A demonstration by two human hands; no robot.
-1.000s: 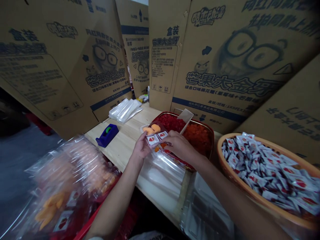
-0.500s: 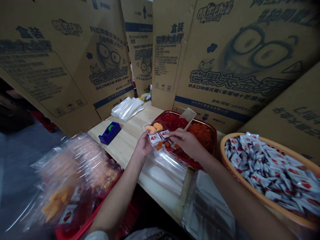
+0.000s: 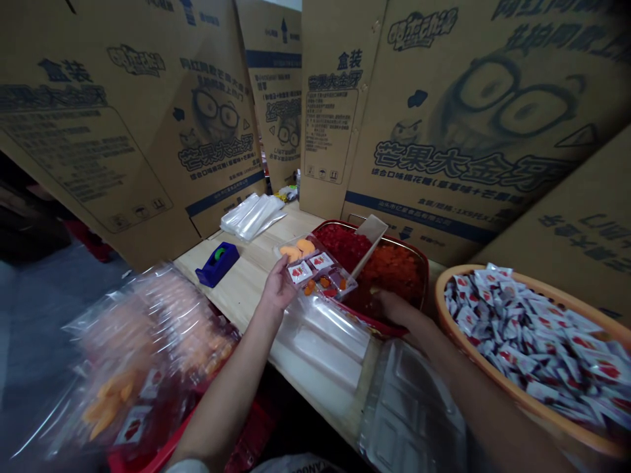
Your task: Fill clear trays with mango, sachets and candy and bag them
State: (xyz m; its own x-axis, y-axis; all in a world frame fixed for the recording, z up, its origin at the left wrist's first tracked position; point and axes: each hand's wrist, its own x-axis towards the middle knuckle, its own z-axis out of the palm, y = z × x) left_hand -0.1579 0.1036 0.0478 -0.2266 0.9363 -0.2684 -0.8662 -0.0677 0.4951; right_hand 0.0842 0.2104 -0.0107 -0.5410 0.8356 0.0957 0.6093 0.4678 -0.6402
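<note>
My left hand [image 3: 279, 284] grips the left edge of a clear plastic compartment tray [image 3: 335, 268], thumb on top. Pale orange pieces [image 3: 298, 249] fill its far compartment, two white sachets with red print [image 3: 309, 267] lie across the middle, and small orange pieces [image 3: 325, 282] sit in the near ones. My right hand [image 3: 394, 307] reaches into a red tub [image 3: 424, 276], its fingers together and low at the near side. What they pinch, if anything, is too dark to make out. The tub holds red pieces [image 3: 340, 242], orange pieces [image 3: 399, 266] and an upright whitish divider [image 3: 369, 240].
On the right stands an orange basket [image 3: 441, 295] of sachets. Stacked empty clear trays [image 3: 409, 407] lie at the front edge. Filled bags [image 3: 148, 348] pile up at left. A blue tape dispenser [image 3: 217, 264] and plastic bags [image 3: 252, 215] are on the table. Large cartons [image 3: 444, 118] wall the back.
My right hand has left the sachets in the held tray and moved right and down into the red tub. The held tray has shifted slightly left.
</note>
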